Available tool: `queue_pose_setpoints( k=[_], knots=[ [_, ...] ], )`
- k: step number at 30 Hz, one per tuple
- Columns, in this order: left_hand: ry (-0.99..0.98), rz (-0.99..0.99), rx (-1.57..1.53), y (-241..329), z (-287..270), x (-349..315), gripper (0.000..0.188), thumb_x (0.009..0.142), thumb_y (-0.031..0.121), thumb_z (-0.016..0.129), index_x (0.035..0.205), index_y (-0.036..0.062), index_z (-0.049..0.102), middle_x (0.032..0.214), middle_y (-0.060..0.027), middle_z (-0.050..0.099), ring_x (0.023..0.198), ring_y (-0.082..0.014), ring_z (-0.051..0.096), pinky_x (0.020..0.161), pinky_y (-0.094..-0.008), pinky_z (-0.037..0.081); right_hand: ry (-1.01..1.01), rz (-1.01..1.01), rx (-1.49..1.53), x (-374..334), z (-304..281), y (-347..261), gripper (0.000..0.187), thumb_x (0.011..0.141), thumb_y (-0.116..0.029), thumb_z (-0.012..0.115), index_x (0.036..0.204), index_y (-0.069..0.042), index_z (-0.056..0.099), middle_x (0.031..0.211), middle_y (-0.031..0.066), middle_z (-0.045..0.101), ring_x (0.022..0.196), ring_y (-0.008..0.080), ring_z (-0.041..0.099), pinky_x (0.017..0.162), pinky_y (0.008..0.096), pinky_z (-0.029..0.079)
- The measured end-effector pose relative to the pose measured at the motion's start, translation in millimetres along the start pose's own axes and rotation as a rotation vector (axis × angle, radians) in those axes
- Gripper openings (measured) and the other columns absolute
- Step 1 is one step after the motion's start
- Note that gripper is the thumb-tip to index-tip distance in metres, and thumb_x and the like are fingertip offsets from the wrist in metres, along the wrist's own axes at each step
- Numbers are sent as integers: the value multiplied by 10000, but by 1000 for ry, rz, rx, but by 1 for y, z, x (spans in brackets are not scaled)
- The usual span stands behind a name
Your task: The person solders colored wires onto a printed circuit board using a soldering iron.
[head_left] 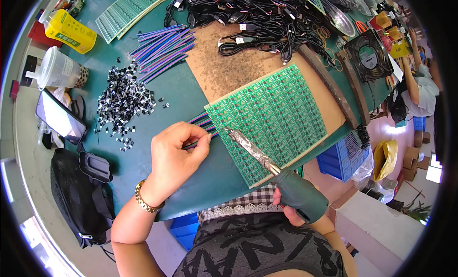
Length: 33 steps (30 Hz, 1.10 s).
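A green circuit board panel (pixel 281 115) with rows of small parts lies tilted on the table before me. At its left edge, my left hand (pixel 172 150) is closed in a pinch on a multicoloured ribbon wire (pixel 202 119); the wire's far ends meet the panel's edge. My right hand (pixel 289 214) grips the dark green handle of a soldering iron (pixel 301 193), most of its fingers hidden behind the handle. The iron's silvery, crusted barrel slants across the panel, its tip close to the panel's left edge near the wires. Whether tip and wire touch, I cannot tell.
Small black connectors (pixel 125 98) form a pile at left, beside a bundle of ribbon wires (pixel 162 50). Black USB cables (pixel 257 14) heap up at the back. Two dark bars (pixel 329 86) and a fan (pixel 368 56) stand right. A cup (pixel 59 69) and phone (pixel 59 115) line the left edge.
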<state>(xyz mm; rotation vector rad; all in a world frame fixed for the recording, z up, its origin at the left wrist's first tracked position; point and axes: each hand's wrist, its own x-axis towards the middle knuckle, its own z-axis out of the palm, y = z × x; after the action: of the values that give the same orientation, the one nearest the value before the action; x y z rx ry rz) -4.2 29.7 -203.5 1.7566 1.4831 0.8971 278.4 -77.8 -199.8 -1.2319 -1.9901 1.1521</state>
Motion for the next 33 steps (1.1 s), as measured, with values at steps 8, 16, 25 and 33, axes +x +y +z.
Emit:
queue_pose_setpoints(
  k=[8,16,25,33],
  knots=[
    [-3,-10,-9,2,0,1,72,782,10,736,767,0,666,703,-41,635,616,-76,594,559,-213,481,-97,307,343,-6,0,-1,403,705,-131,716,1096,-77,635,1014,91,667,872,258,667,748,313,541],
    [-9,-25,-28,2,1,1,73,784,7,738,770,-4,666,713,-34,625,627,-69,585,564,-208,481,-47,116,44,0,-4,-2,399,769,-135,686,1155,-62,617,1025,70,668,858,193,662,702,299,546],
    [-10,-26,-32,1,1,1,80,785,11,739,766,-5,663,711,-34,621,626,-68,581,561,-206,477,-93,127,36,-8,-2,7,493,901,-303,558,1257,33,500,943,80,622,770,154,633,675,281,522],
    [-7,-16,-11,1,-1,-1,78,787,13,739,768,-2,664,709,-32,621,623,-65,574,558,-208,472,12,326,472,-1,-1,-1,491,893,-320,599,1258,-4,509,916,116,603,741,173,610,674,318,516]
  ],
)
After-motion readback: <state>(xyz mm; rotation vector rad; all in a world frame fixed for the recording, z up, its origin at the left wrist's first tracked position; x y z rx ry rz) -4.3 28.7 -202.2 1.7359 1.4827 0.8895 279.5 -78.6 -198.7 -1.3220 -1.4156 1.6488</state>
